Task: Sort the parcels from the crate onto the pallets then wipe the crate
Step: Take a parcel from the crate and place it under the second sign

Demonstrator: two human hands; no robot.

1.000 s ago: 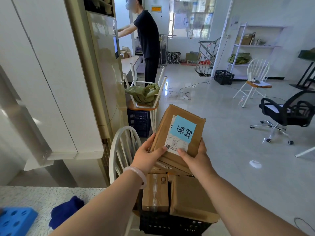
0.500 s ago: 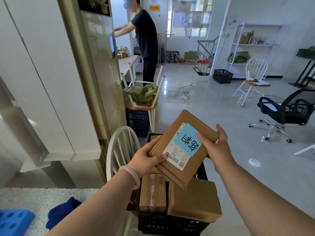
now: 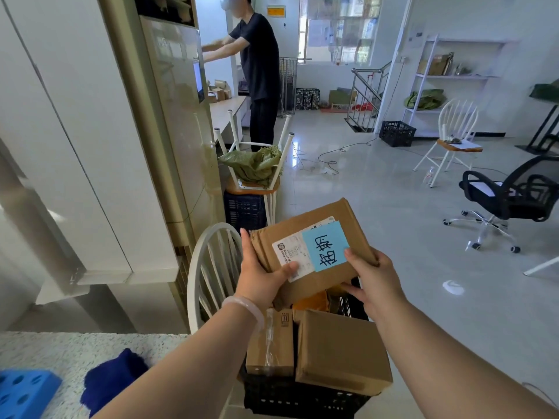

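Since a moment ago the parcel [image 3: 308,228] has turned flatter between the hands, and the right hand [image 3: 375,276] has slid from its far edge to its near right corner. Both hands hold this flat brown cardboard parcel in the air, just above the back of a black plastic crate [image 3: 302,399] that sits low in the middle of the view. The left hand [image 3: 260,279] grips the parcel's near left corner, thumb pressed on top over a white shipping label [image 3: 290,255] and fingers curled underneath. The right hand pinches the opposite corner, thumb on top beside a blue sticky note [image 3: 325,246] with handwriting, fingers spread below. The parcel lies between the two grips, tilted so its far end rises away from the person. Beneath it, inside the crate, sit a narrow taped box [image 3: 270,343] on the left and a wider box [image 3: 341,352] touching it on the right, with an orange packet [image 3: 311,302] behind them. A white spindle-back chair [image 3: 208,267] stands just left of the crate. At lower left, a dark blue cloth [image 3: 112,379] lies on a speckled counter [image 3: 60,347]. Further back, a person in dark clothes [image 3: 260,74] stands at a tall cabinet, and a black office chair [image 3: 511,195] stands on the glossy floor to the right.
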